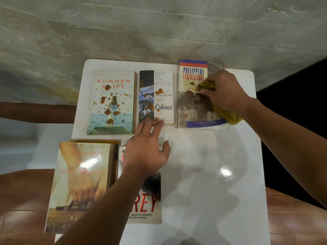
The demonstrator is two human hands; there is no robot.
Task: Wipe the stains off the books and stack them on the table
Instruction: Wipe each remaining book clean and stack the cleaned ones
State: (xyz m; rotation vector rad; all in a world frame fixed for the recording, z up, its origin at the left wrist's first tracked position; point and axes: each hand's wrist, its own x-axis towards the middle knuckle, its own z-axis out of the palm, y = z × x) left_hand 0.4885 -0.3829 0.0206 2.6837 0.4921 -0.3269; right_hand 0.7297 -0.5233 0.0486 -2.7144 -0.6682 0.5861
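2 hands (pixel 146 151): right (pixel 223 90) clamps yellow cloth (pixel 207 85) on "Philippine Legislature" (pixel 192 75); left, fingers apart, nears "Contact" (pixel 163 107).

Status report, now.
Right hand grips yellow cloth on stained Legislature book. Left hand open, fingers at Contact. Nothing blocking.

A glossy white table (pixel 203 174) stands against a rough grey concrete wall (pixel 141 29), over reddish-brown floor (pixel 21 191).

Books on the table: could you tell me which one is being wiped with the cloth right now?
The Philippine Legislature book at the far right: the right hand presses a yellow cloth on its stained cover. Summer Shift and Contact are stained but not under the cloth.
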